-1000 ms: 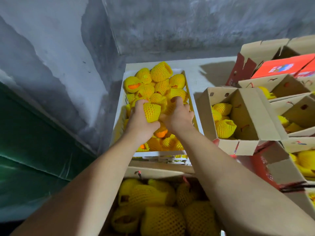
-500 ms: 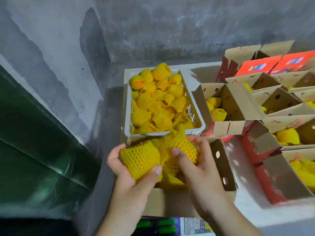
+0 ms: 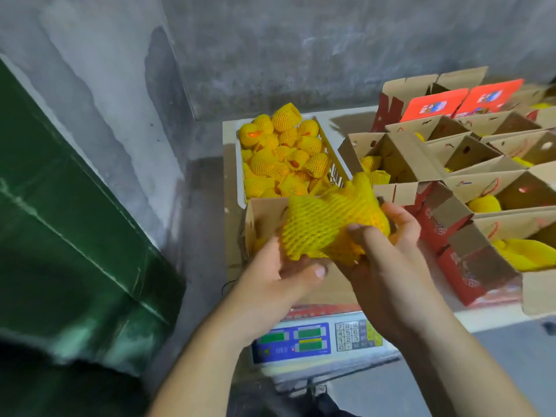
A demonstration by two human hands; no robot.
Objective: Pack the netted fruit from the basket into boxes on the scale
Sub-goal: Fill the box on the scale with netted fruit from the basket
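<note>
Far left, the basket point(image 3: 240, 164) is heaped with netted fruit point(image 3: 279, 158), so much is left to pack. Over the box on the scale point(image 3: 249, 224), the left hand point(image 3: 270, 284) and right hand point(image 3: 388, 260) cup a bunch of netted fruit point(image 3: 328, 224), fingers curled around it. At right, filled boxes point(image 3: 469, 212) wait.

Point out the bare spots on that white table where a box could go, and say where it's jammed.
Bare white table shows behind the white basket and left of the red-flapped boxes. Another strip lies at the near edge, right of the scale. Between those, open cartons sit flap against flap. Both hands hold netted fruit over the scale's box.
</note>
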